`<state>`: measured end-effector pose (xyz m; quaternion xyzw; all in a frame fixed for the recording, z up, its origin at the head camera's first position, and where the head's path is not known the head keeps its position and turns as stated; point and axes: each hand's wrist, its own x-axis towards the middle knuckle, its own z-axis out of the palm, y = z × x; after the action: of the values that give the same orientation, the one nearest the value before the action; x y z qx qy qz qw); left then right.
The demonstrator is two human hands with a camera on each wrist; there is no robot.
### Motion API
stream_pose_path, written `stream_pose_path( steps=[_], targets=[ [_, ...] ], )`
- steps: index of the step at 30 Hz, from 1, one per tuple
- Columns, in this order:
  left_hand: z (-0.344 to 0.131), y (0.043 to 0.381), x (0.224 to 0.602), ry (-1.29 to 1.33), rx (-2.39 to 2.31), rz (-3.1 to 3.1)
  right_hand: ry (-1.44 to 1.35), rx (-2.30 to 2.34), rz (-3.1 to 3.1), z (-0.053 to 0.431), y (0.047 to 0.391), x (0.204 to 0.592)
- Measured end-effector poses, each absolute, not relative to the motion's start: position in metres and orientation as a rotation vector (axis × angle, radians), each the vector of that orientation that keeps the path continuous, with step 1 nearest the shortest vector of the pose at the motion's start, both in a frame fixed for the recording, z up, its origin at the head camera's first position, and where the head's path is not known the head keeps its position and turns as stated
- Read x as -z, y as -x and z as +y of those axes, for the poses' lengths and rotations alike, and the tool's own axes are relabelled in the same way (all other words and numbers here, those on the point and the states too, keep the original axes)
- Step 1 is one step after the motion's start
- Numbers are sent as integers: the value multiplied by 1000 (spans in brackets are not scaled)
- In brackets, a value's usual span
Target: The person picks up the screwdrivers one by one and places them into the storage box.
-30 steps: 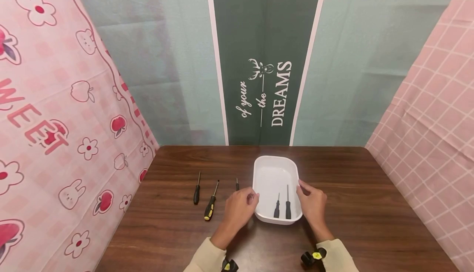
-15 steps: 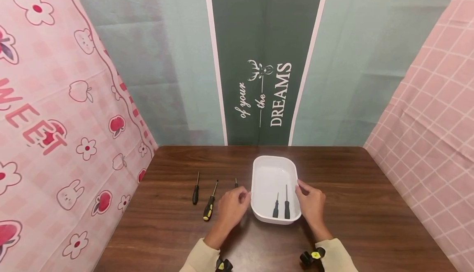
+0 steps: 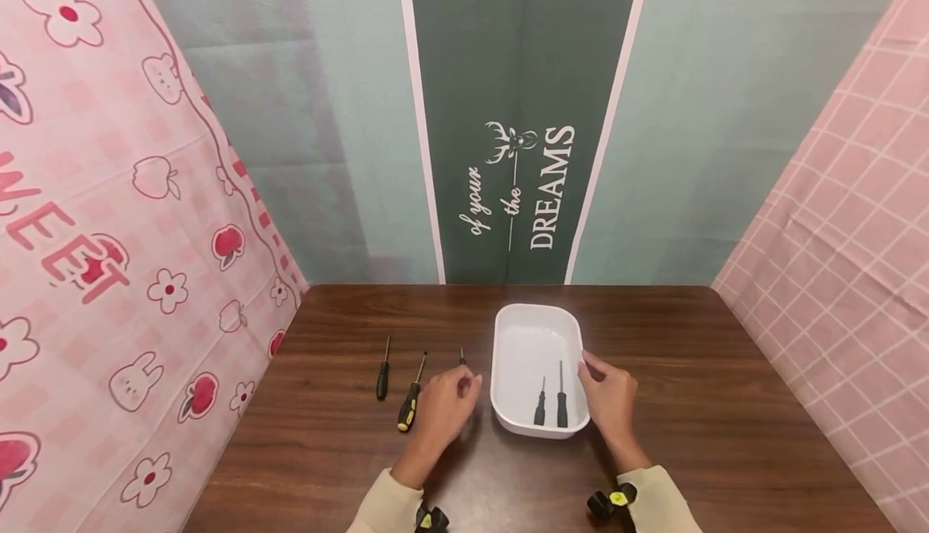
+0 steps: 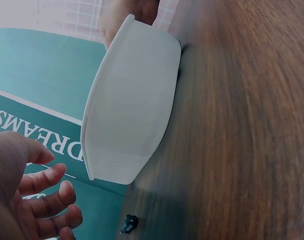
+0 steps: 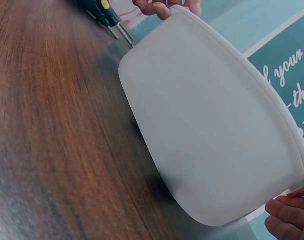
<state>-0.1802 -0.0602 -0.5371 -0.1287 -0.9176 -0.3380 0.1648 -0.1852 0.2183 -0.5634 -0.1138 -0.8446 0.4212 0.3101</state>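
A white rectangular tray (image 3: 515, 356) sits on the table with two dark screwdrivers inside, a shorter screwdriver (image 3: 540, 408) and a longer screwdriver (image 3: 562, 408). My right hand (image 3: 611, 396) pinches the tray's right rim; in the right wrist view its fingers (image 5: 287, 215) show at the tray's edge. Apart from the tray's left side, my left hand (image 3: 444, 405) hovers with loosely bent fingers and holds nothing. In the left wrist view a gap separates those fingers (image 4: 54, 200) from the tray. Just beyond my left hand lies another screwdriver (image 3: 462, 357), its lower part hidden.
Left of my left hand, a yellow-and-black screwdriver (image 3: 410, 405) and a black screwdriver (image 3: 382, 380) lie on the brown wooden table (image 3: 689, 339). Patterned cloths hang behind the table and along both sides.
My left hand has let go of the tray's left rim and moved left, towards the loose screwdrivers. The right hand stays at the right rim; the tray has hardly moved.
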Motion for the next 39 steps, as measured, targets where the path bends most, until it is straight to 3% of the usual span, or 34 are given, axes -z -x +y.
stream_pose_path(
  steps=[39],
  targets=[
    [-90,182,542,246,957,-2582,284,-1123,-2207,218,186,564]
  ],
)
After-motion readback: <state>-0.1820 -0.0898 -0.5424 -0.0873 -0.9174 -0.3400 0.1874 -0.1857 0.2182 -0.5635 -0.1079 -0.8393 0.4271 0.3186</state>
